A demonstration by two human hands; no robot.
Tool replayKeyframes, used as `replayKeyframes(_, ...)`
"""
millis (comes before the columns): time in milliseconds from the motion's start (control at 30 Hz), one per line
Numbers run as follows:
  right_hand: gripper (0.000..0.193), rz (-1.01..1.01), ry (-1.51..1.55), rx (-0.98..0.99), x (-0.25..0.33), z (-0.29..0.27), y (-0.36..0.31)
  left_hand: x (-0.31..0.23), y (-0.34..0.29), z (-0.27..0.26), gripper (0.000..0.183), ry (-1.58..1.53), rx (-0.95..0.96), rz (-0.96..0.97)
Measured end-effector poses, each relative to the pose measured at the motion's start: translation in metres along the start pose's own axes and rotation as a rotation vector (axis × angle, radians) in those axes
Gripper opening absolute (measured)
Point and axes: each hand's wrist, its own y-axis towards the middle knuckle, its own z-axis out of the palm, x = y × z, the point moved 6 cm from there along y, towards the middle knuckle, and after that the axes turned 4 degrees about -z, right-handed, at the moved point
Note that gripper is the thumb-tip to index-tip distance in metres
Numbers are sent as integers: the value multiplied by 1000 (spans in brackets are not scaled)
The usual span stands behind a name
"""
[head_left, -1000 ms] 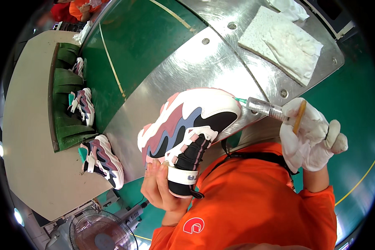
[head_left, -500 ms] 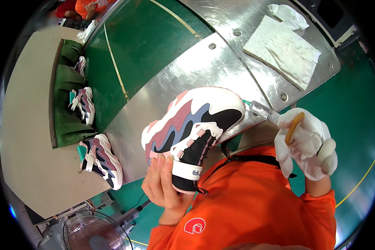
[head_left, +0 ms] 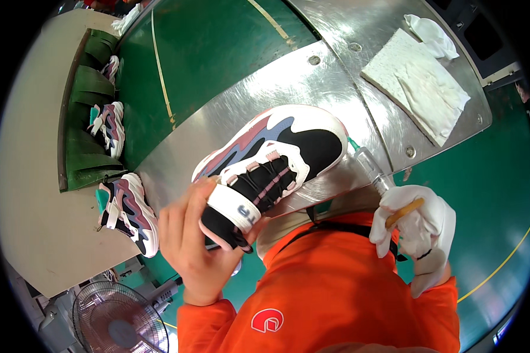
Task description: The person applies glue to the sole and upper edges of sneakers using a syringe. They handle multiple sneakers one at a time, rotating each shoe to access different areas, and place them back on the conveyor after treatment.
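A multicoloured sneaker (head_left: 271, 159) in white, pink, blue and black is tilted above the steel table, its toe toward the right. My left hand (head_left: 191, 238), bare, is closed around its heel and ankle collar, by the white strap. In my right hand (head_left: 415, 220), which wears a white glove, is a clear syringe (head_left: 373, 169) with a green tip. That tip meets or nearly meets the edge of the sole at the toe. A tan ring-like piece (head_left: 404, 212) shows between the gloved fingers.
Steel plates (head_left: 235, 109) border a green conveyor belt (head_left: 218, 53). Several similar sneakers, one nearest (head_left: 129, 215), line the left beside a green strip curtain (head_left: 88, 112). A white pad (head_left: 406, 76) with cloths lies at the upper right; a fan (head_left: 121, 323) stands at lower left.
My left hand has turned the sneaker so its laces face up more. The right hand has moved down and slightly left, and the syringe points more steeply up at the toe.
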Motion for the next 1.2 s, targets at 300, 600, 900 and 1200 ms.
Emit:
replayKeyframes(300,98,-162,-100,215,-20,-12,14,15,42,12,60,-128,104,-2)
replayKeyframes(600,80,-245,-187,340,-25,-12,34,42,74,27,61,-284,262,1)
replayKeyframes(900,87,-203,-164,237,-28,-12,34,62,98,37,56,-579,469,-325)
replayKeyframes(1200,88,-182,-262,267,-22,-9,42,69,109,39,47,-541,592,-344)
